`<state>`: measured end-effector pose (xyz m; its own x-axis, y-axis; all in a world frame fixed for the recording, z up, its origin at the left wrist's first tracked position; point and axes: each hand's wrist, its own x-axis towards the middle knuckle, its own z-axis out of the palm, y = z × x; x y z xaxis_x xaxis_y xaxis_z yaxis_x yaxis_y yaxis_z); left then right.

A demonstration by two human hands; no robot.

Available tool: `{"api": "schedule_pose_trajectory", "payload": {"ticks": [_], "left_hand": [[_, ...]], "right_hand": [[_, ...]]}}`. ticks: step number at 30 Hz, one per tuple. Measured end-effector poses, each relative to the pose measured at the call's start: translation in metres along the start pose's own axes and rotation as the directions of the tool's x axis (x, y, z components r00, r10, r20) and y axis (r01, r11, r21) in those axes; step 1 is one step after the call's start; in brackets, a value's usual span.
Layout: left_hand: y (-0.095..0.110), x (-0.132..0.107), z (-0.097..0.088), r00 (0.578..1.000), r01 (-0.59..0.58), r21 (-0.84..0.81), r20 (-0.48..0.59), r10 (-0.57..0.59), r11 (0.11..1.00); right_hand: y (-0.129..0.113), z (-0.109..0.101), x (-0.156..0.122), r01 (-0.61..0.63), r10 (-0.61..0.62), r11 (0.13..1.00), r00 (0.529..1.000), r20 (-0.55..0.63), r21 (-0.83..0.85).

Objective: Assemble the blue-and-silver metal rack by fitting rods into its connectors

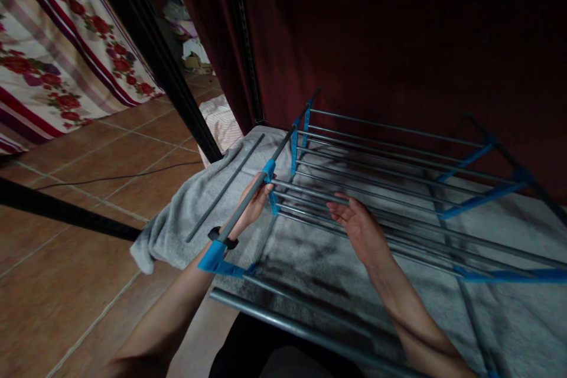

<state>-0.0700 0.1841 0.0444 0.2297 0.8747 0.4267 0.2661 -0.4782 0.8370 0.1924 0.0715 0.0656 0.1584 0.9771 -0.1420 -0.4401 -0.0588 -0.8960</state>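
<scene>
A rack of grey metal tubes with blue plastic connectors lies across the middle and right; one of its rods [305, 190] runs between my hands. My left hand [253, 205], with a black band on the wrist, is closed around a blue connector [269, 171] on the near-left side tube. Some of its fingers are hidden behind that tube. My right hand [358, 225] is palm up beside the rod, fingers apart and slightly bent. Its fingertips are close to the rod; I cannot tell whether they touch. A loose-ended tube [283, 320] passes over my lap.
A separate thin tube [225, 189] lies on the grey blanket [177, 218] to the left. Black metal frame posts [177, 82] stand at the left. Behind the rack hangs a dark red curtain [376, 53]. A cable [119, 178] crosses the tiled floor [88, 283].
</scene>
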Motion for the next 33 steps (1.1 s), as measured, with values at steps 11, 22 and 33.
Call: {"api": "schedule_pose_trajectory", "payload": {"ticks": [11, 22, 33], "left_hand": [[0.0009, -0.0002, -0.0007, 1.0, 0.029, -0.02, 0.0, -0.029, 0.999], [-0.0019, 0.0006, 0.0008, 0.998, 0.057, -0.063, -0.013, -0.058, 0.996], [-0.005, 0.0003, 0.002, 0.998, 0.058, -0.1, -0.012, -0.059, 0.993]], "right_hand": [[-0.0046, -0.0037, 0.0021, -0.019, 0.017, 0.999, 0.998, 0.066, 0.026], [-0.0049, -0.0011, 0.0003, 0.021, -0.021, 1.0, 0.999, 0.047, 0.005], [-0.0035, -0.0013, 0.0012, 0.037, -0.039, 0.999, 0.997, 0.061, 0.022]]}}
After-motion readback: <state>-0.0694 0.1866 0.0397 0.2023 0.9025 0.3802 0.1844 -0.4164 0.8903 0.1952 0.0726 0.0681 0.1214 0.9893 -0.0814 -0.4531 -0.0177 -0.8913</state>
